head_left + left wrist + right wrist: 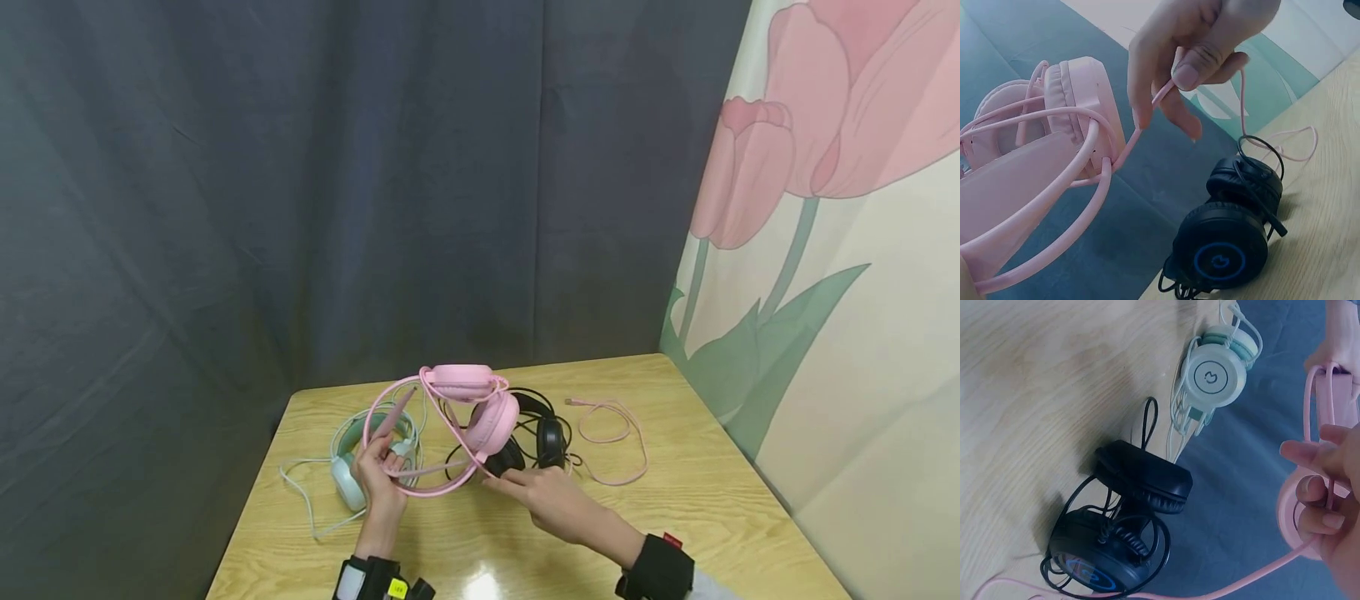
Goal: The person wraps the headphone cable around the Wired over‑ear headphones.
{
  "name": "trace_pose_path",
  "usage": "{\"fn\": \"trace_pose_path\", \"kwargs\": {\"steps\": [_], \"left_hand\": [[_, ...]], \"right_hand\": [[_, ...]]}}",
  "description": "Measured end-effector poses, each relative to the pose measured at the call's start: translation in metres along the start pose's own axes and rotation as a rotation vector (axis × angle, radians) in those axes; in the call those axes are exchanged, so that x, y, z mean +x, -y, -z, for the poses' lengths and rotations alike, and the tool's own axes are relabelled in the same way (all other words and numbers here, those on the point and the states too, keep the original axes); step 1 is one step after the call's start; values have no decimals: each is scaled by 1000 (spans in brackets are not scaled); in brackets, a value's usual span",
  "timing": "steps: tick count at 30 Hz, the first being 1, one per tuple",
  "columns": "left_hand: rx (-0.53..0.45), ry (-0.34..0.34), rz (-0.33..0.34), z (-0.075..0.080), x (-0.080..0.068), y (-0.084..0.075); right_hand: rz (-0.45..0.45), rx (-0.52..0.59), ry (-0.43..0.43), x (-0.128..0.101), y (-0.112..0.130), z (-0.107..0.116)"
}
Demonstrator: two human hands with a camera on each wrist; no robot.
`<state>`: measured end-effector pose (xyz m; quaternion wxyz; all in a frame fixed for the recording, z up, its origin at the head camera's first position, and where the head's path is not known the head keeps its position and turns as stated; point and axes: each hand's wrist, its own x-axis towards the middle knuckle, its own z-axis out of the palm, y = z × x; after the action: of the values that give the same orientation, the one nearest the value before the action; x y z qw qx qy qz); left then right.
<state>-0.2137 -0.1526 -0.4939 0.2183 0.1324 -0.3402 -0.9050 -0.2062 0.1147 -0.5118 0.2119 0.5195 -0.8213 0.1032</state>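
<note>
— Nearest the camera?
— Left hand point(378, 483) gripping band of pink headset point(468, 408), raised above wooden table point(675, 500). Right hand point(551, 500) pinching pink cable point(1329, 487) between thumb and fingers.
— Behind those?
— Black headset point(536, 442) resting on table under the pink one; mint headset point(352, 467) left of it. Beyond, cable end point(611, 433) looped, dark curtain point(300, 183).
</note>
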Motion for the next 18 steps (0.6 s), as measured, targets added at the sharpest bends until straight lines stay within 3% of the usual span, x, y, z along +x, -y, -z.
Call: {"fn": "trace_pose_path", "kwargs": {"steps": [9, 18], "left_hand": [[30, -42, -57, 6, 3, 0], [120, -59, -93, 13, 3, 0]], "right_hand": [[-64, 1, 9, -2, -6, 5], [-139, 39, 26, -7, -13, 9]]}}
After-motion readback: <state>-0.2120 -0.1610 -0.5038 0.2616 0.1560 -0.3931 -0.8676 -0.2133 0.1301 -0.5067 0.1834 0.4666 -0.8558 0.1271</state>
